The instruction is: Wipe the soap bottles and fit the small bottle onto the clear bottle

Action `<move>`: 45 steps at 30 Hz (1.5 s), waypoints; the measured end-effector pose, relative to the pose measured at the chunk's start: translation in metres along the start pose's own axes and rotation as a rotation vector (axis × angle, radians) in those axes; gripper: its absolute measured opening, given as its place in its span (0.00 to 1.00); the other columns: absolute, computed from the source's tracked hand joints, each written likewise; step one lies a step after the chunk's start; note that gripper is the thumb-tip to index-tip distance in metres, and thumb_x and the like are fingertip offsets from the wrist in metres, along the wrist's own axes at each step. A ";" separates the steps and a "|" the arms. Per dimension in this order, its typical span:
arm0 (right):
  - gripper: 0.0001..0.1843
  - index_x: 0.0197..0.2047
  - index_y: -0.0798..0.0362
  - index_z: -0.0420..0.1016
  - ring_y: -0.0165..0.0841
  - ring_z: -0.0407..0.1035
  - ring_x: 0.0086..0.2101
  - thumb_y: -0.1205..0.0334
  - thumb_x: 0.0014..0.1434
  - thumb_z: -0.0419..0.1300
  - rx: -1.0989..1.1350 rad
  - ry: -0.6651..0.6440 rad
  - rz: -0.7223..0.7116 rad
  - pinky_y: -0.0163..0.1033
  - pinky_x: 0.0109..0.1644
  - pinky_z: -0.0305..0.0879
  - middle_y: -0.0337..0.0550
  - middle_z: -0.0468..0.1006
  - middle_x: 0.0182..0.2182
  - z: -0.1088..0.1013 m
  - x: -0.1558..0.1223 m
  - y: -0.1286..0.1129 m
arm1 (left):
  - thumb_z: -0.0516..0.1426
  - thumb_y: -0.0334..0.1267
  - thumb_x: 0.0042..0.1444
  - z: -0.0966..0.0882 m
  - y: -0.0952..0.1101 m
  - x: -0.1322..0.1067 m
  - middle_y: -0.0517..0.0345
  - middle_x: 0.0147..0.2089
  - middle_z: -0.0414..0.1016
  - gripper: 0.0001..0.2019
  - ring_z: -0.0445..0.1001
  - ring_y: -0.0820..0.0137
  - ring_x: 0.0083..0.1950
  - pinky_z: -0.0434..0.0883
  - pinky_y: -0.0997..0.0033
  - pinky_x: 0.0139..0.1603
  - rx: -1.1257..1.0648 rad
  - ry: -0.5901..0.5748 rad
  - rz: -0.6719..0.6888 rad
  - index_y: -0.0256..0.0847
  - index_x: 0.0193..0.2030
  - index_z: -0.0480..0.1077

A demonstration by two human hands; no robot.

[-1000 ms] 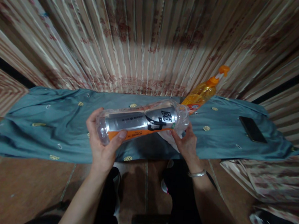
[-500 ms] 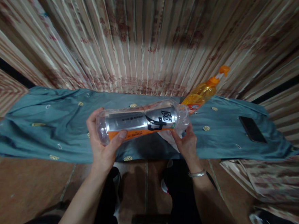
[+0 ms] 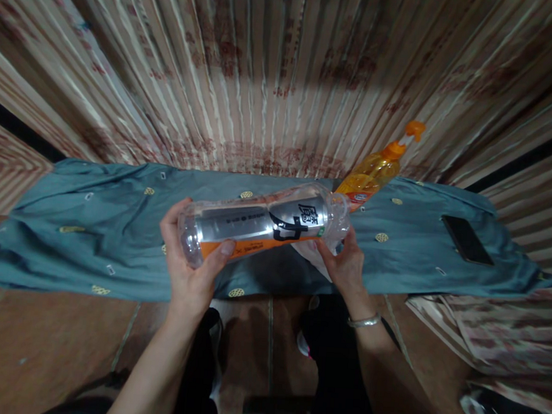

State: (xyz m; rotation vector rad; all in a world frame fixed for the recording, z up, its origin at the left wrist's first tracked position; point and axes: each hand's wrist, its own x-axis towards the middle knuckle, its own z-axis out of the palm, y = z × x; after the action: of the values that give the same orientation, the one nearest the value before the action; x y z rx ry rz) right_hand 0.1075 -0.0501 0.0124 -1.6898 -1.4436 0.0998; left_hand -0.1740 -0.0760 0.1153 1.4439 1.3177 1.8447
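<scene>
Held sideways above the cloth is a clear plastic bottle with a silver and orange label bearing large black characters. My left hand wraps round its base end, thumb lying on the orange band. At the neck end, my right hand grips the bottle, its fingers partly hidden behind the plastic. A whitish sheet shows under the bottle beside my right hand; what it is made of I cannot tell. Just behind the neck stands a pump bottle of yellow-orange liquid with an orange pump head.
A teal patterned cloth covers the long low table. On its right part lies a dark phone. Pleated curtains hang behind and at both sides. A dark item lies on the tiled floor at lower right.
</scene>
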 end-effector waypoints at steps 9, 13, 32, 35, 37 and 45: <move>0.46 0.67 0.60 0.69 0.53 0.84 0.47 0.30 0.61 0.60 -0.053 0.018 -0.001 0.55 0.49 0.80 0.64 0.86 0.50 0.001 0.000 0.001 | 0.70 0.60 0.46 0.001 0.001 0.000 0.52 0.56 0.70 0.38 0.72 0.57 0.54 0.71 0.55 0.58 0.040 0.005 -0.019 0.49 0.61 0.66; 0.46 0.68 0.60 0.68 0.54 0.84 0.47 0.31 0.61 0.61 -0.051 0.010 -0.001 0.55 0.49 0.81 0.64 0.86 0.50 0.001 0.000 0.002 | 0.70 0.59 0.47 0.000 0.001 0.000 0.53 0.56 0.70 0.38 0.73 0.58 0.54 0.71 0.56 0.59 0.032 0.004 -0.009 0.49 0.62 0.67; 0.45 0.67 0.61 0.68 0.53 0.83 0.47 0.32 0.61 0.60 -0.007 0.002 0.009 0.53 0.48 0.80 0.64 0.86 0.50 -0.002 0.001 -0.004 | 0.72 0.55 0.45 0.000 -0.002 -0.001 0.54 0.54 0.71 0.38 0.72 0.60 0.53 0.70 0.58 0.56 -0.024 0.011 -0.035 0.48 0.62 0.67; 0.45 0.67 0.60 0.69 0.55 0.83 0.47 0.33 0.61 0.61 -0.013 -0.010 0.026 0.54 0.47 0.80 0.64 0.86 0.49 -0.002 0.000 -0.005 | 0.72 0.55 0.45 0.000 -0.003 -0.001 0.54 0.54 0.71 0.39 0.72 0.60 0.52 0.70 0.59 0.56 -0.024 0.012 -0.040 0.47 0.62 0.66; 0.45 0.67 0.60 0.69 0.55 0.83 0.47 0.32 0.61 0.61 -0.017 -0.009 0.033 0.54 0.48 0.80 0.65 0.86 0.49 -0.002 0.000 -0.004 | 0.72 0.54 0.45 0.000 -0.003 -0.001 0.54 0.54 0.71 0.39 0.72 0.60 0.53 0.69 0.60 0.55 -0.025 0.012 -0.043 0.47 0.62 0.66; 0.48 0.67 0.62 0.69 0.56 0.83 0.48 0.30 0.60 0.61 -0.023 0.001 0.026 0.57 0.49 0.80 0.67 0.86 0.51 0.000 0.000 0.000 | 0.71 0.56 0.47 -0.002 -0.005 -0.002 0.54 0.54 0.72 0.38 0.73 0.61 0.52 0.70 0.61 0.53 -0.026 0.008 -0.022 0.47 0.62 0.67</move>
State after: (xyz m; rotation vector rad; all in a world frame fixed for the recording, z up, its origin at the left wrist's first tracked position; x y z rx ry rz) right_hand 0.1074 -0.0497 0.0124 -1.7279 -1.4275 0.0971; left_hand -0.1760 -0.0762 0.1094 1.4043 1.3043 1.8485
